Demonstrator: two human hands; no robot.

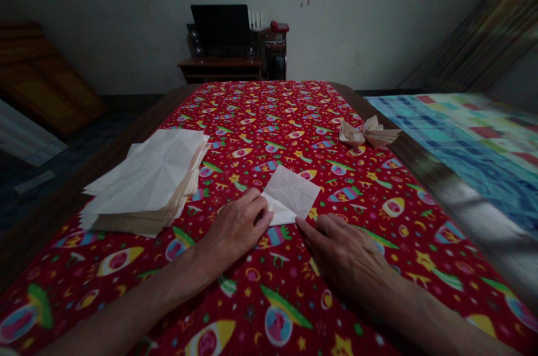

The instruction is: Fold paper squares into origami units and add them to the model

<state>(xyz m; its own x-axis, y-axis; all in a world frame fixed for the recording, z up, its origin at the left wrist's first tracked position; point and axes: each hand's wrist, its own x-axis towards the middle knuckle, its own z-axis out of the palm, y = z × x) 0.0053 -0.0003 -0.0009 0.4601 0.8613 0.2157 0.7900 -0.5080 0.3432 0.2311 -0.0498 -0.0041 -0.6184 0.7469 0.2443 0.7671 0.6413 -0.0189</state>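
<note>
A small square of white paper (291, 190), its lower edge folded up, lies on the red patterned cloth (277, 277). My left hand (241, 220) is closed at its left corner, thumb and fingertips pinching the paper. At the lower right corner my right hand (342, 246) holds the fold down with the index fingertip, its other fingers curled. The right thumb is mostly hidden. To the left of my hands lies a thick stack of creased paper sheets (153, 171).
Two folded paper pieces (351, 134) stand near the table's right edge. A bed with a checkered cover (454, 137) is beside the table. Beyond the far end are a black monitor (221, 28) on a small desk (222, 63) and a red telephone (279, 27). Wooden cabinet (46, 75) at left.
</note>
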